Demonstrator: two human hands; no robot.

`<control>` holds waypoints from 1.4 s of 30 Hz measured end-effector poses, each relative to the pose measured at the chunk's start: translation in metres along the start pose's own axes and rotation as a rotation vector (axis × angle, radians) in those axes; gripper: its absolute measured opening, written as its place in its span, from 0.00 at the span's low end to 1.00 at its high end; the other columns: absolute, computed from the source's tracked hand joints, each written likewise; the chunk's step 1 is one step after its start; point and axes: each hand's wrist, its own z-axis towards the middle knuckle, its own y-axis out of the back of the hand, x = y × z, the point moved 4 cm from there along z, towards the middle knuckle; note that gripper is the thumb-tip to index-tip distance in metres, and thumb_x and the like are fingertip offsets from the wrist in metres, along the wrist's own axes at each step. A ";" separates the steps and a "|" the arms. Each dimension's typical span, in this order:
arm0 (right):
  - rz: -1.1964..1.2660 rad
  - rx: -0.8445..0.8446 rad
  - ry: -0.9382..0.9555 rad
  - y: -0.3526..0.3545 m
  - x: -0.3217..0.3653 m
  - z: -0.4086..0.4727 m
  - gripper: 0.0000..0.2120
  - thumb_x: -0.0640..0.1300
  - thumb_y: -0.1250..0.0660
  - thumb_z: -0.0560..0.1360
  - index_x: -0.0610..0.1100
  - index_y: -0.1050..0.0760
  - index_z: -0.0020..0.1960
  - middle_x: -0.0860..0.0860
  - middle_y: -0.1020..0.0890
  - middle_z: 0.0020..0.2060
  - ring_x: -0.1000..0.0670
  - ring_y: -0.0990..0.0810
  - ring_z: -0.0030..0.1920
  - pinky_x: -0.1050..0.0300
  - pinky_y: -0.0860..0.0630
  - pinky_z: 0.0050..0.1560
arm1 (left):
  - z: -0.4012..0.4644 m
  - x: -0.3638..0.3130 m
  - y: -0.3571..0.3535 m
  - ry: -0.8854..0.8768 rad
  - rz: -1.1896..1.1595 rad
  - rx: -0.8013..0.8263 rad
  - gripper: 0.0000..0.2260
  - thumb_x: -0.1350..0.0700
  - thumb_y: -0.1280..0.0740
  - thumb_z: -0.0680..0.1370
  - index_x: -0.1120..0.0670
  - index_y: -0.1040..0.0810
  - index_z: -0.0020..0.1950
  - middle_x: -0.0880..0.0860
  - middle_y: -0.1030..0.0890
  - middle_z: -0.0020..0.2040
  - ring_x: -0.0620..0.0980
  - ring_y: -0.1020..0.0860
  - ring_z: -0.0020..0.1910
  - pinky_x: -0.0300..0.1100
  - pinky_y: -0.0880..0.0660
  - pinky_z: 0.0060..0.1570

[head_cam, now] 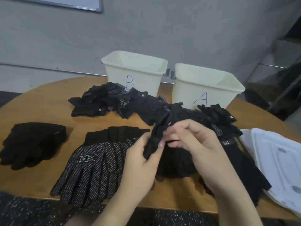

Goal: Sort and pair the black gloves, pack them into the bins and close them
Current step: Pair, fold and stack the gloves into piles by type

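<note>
Both hands hold one thin black glove (160, 126) above the table's middle. My left hand (143, 157) grips its lower end, and my right hand (193, 141) pinches it from the right. Below my left hand lies a stack of dotted black gloves (91, 165) with a white logo. A plain black glove stack (31, 142) lies at the left. A loose heap of black gloves (112, 100) spreads in front of the bins. Cream bin B (135, 70) and cream bin A (205, 85) stand open at the back. More black gloves (241, 160) lie under my right hand.
White bin lids (280, 162) are stacked at the table's right edge. The round wooden table (40, 105) ends close to me at the bottom, with dark speckled floor beyond. A grey wall runs behind the bins, and dark shelving stands at the far right.
</note>
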 end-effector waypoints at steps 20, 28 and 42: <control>-0.296 -0.192 -0.278 0.014 -0.073 -0.008 0.11 0.54 0.41 0.85 0.57 0.32 0.67 0.69 0.28 0.44 0.81 0.30 0.43 0.81 0.33 0.38 | 0.043 0.038 -0.037 0.398 -0.301 0.210 0.09 0.56 0.35 0.85 0.49 0.15 0.60 0.51 0.14 0.58 0.51 0.16 0.60 0.49 0.21 0.61; -0.337 -0.200 -0.227 0.019 -0.076 -0.009 0.15 0.42 0.41 0.85 0.54 0.32 0.70 0.60 0.24 0.56 0.59 0.23 0.57 0.70 0.29 0.55 | 0.052 0.045 -0.030 0.302 -0.120 0.184 0.09 0.56 0.34 0.84 0.48 0.15 0.58 0.46 0.13 0.55 0.45 0.15 0.57 0.46 0.19 0.58; -0.502 -0.369 -0.196 0.023 -0.080 -0.007 0.17 0.33 0.36 0.82 0.44 0.26 0.68 0.55 0.27 0.52 0.57 0.29 0.55 0.82 0.36 0.47 | 0.059 0.049 -0.023 0.150 0.290 0.093 0.07 0.49 0.33 0.83 0.49 0.17 0.54 0.45 0.14 0.47 0.44 0.16 0.48 0.52 0.18 0.53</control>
